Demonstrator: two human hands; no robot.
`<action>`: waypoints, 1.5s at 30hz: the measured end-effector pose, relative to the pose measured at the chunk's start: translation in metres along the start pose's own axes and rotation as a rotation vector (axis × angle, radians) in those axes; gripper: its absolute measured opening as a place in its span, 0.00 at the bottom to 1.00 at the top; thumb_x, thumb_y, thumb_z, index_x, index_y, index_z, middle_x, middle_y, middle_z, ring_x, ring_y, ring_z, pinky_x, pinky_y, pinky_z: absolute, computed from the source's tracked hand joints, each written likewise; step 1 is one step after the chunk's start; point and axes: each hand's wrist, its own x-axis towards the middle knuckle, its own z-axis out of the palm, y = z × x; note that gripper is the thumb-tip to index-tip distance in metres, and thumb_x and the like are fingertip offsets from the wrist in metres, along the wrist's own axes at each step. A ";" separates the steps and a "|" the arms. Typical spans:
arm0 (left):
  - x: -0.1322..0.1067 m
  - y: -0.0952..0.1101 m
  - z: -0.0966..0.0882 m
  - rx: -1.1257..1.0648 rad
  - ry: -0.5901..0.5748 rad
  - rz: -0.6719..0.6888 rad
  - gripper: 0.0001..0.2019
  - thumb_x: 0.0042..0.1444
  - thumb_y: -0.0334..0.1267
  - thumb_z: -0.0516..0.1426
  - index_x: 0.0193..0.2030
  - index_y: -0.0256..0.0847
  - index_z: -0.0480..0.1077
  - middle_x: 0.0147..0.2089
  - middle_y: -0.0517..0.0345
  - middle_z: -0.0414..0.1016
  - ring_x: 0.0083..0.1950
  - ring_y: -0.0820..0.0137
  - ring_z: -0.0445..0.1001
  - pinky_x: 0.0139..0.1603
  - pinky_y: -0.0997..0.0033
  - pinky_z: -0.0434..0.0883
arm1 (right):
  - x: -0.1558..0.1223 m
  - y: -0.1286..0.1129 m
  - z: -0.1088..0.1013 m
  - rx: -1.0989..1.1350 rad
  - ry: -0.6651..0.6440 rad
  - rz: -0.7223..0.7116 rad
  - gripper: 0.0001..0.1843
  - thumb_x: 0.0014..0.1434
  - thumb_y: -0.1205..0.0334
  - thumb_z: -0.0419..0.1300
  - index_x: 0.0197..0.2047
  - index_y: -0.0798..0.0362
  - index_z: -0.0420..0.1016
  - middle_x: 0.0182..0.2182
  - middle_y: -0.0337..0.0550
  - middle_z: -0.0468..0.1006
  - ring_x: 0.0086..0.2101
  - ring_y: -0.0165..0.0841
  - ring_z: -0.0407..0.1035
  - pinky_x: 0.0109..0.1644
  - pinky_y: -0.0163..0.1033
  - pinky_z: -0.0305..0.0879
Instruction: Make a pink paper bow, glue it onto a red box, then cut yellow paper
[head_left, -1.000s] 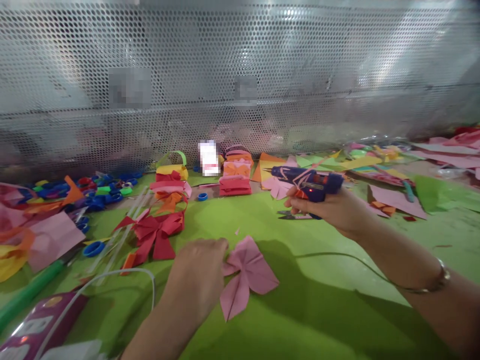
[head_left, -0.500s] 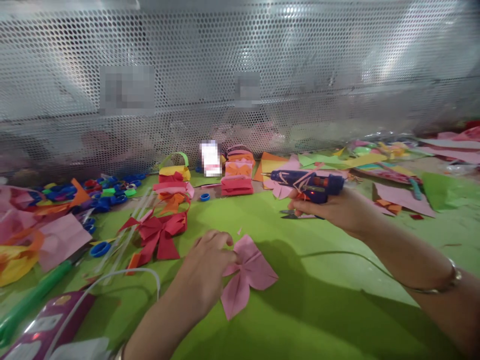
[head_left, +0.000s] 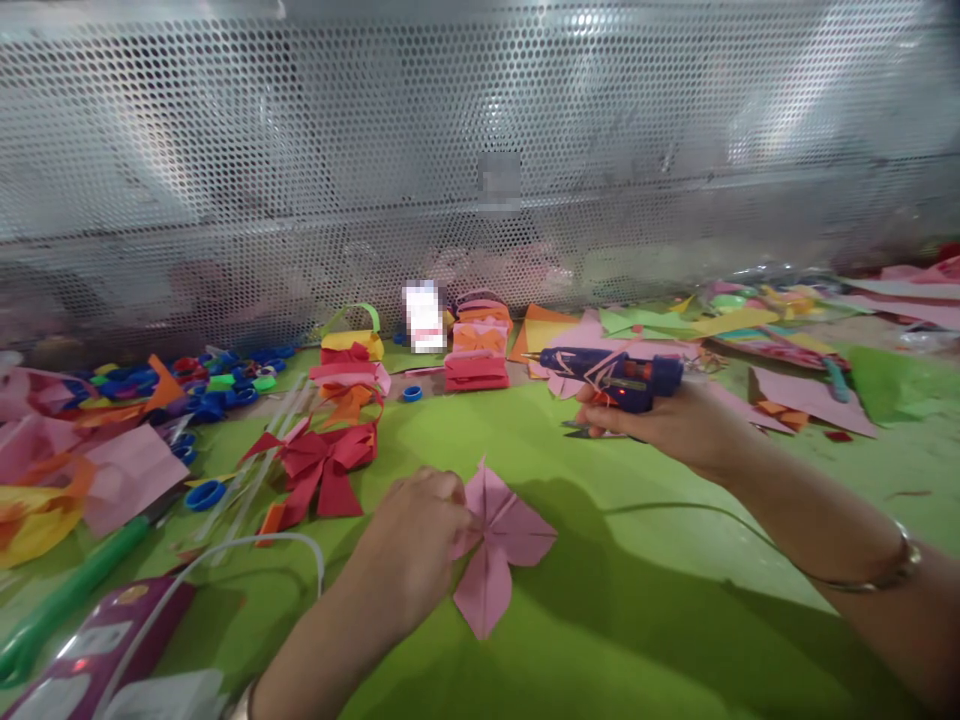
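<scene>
- Pink paper flower [head_left: 517, 540], four pointed petals with creases down the middle, lying on a bright green tabletop [head_left: 637, 650] between two bare forearms.
- Curled at the flower's left side, touching its paper: fingers of the left hand [head_left: 416, 540], tips partly hidden; impossible to tell whether pinching or merely pressing.
- Wrapped around the grip of a blue glue gun [head_left: 637, 375]: fingers of the right hand [head_left: 664, 425]; gun raised beyond the flower and to its right, well apart from it, nozzle pointing left, small red light lit.
- Below the gun, partly hidden: pointed metal blades [head_left: 576, 431].
- To the left: red paper bow [head_left: 330, 460], translucent sticks [head_left: 262, 460] beside it; nearer, purple power strip [head_left: 124, 625] with a red light.
- Toward the back: small blue ring [head_left: 412, 394] near a folded red paper piece [head_left: 477, 373], both before a perforated metal panel [head_left: 375, 120].
</scene>
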 end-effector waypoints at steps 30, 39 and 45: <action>0.015 -0.001 0.014 -0.207 0.097 -0.370 0.23 0.47 0.33 0.54 0.53 0.40 0.69 0.49 0.49 0.66 0.52 0.58 0.63 0.52 0.58 0.61 | -0.026 0.013 0.039 0.157 -0.361 0.276 0.09 0.46 0.63 0.63 0.33 0.55 0.70 0.30 0.42 0.73 0.27 0.28 0.65 0.29 0.34 0.62; 0.019 -0.002 0.016 -0.422 0.220 -0.333 0.07 0.45 0.26 0.54 0.28 0.41 0.72 0.36 0.56 0.75 0.42 0.63 0.71 0.43 0.63 0.67 | -0.026 0.013 0.037 0.021 -0.388 0.244 0.10 0.47 0.60 0.62 0.34 0.52 0.70 0.34 0.45 0.77 0.30 0.33 0.69 0.33 0.36 0.66; 0.020 -0.007 0.019 -0.525 0.326 -0.381 0.09 0.47 0.26 0.54 0.32 0.41 0.72 0.33 0.58 0.77 0.35 0.69 0.74 0.37 0.70 0.69 | -0.027 -0.002 0.017 -0.492 -0.446 -0.089 0.10 0.49 0.53 0.59 0.28 0.52 0.72 0.26 0.43 0.76 0.29 0.36 0.68 0.32 0.38 0.64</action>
